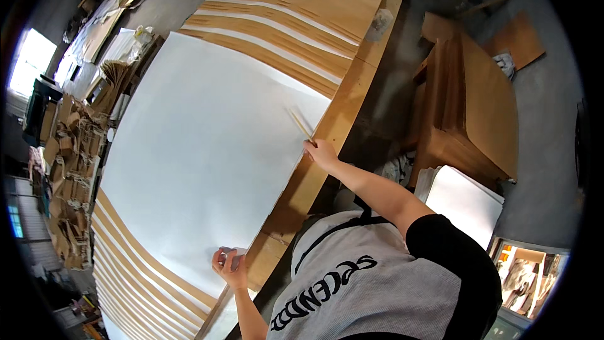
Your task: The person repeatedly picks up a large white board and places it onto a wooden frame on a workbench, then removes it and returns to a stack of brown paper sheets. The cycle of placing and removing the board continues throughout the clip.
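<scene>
A large white sheet (207, 126) covers the middle of a long wooden workbench (343, 110). Over its right edge, my right hand (322, 153) grips a thin pale stick (301, 123), whose far end points up and left across the white surface and looks slightly blurred. Low on the sheet, near the bench's near edge, my left hand (230, 268) is curled round a small greyish block-like thing (231, 259); its exact kind is not clear. Brown and white sheets lie fanned in staggered strips, one group (270, 31) beyond the white sheet and another (145, 258) at its lower left.
Right of the bench stands a tall brown stack of boards or sheets (484, 107), with a pile of white sheets (465, 198) beside it. Along the left side, many cardboard pieces (70, 182) are heaped. A loose brown board (516, 41) leans at the far right.
</scene>
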### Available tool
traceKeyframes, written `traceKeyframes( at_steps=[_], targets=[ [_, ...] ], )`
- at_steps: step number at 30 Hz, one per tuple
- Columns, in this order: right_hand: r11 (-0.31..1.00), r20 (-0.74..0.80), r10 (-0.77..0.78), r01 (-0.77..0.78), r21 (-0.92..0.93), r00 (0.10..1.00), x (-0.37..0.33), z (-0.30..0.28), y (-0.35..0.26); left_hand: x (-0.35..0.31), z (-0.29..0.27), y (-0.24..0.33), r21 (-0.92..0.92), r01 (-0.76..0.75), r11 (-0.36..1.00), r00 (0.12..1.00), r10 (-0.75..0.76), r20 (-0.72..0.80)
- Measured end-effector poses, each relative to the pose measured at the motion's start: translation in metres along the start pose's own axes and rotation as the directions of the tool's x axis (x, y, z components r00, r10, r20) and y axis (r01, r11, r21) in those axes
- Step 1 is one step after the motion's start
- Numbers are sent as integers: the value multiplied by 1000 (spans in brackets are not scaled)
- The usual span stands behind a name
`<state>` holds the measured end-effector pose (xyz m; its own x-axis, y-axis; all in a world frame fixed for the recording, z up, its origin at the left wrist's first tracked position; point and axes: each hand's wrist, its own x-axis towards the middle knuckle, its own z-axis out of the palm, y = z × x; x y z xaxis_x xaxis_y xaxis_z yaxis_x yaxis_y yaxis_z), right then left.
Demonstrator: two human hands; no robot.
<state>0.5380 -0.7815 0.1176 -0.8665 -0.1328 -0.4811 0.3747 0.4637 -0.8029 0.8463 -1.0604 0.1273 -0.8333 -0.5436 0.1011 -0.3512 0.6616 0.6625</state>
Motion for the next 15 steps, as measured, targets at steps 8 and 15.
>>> traceKeyframes(
  at_steps=[8,15],
  targets=[
    [967,-395,-251,208,-149,884,3,-95,0,1,2,27,301,68,951,996,-81,30],
    [758,479,-310,518,-396,821,18,-183,78,22,-7,-7,-119,661,741,751,-652,105]
  ],
)
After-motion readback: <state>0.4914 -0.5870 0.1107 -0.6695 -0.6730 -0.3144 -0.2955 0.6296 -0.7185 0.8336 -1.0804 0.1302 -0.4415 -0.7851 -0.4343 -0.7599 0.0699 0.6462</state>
